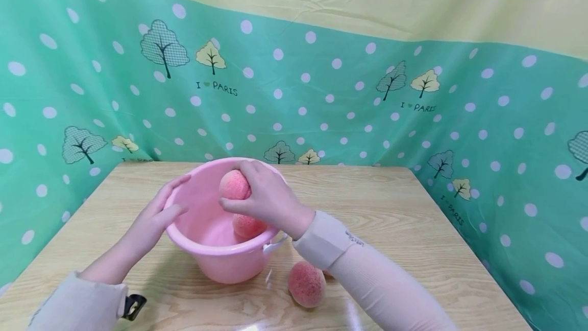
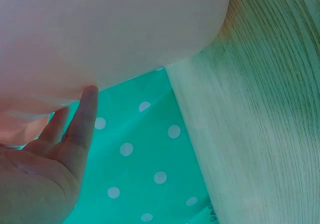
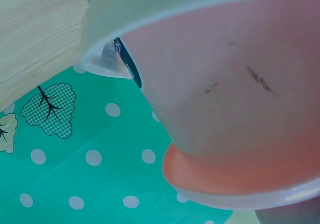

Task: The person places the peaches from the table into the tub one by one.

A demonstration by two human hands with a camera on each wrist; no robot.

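Observation:
A pink bucket (image 1: 229, 264) stands tilted toward me on the wooden table. My left hand (image 1: 149, 223) holds its left rim, thumb over the inside and fingers outside. In the left wrist view, the fingers (image 2: 82, 126) of that hand touch the bucket's outer wall (image 2: 125, 28). Inside the bucket mouth, my right hand (image 1: 271, 195) grips a fuzzy pink peach (image 1: 235, 185) between thumb and fingers. Below it, a second peach (image 1: 248, 226) lies in the bucket, partly covered by the hand. The right wrist view shows mostly the bucket's outer wall (image 3: 225, 119).
Another peach (image 1: 307, 284) rests on the table (image 1: 367, 203) right of the bucket. A sliver of one more round thing (image 1: 327, 273) peeks out by my right sleeve. A white handle end (image 1: 274, 244) sits at the bucket's right rim. Green polka-dot cloth (image 1: 298, 101) hangs around the table.

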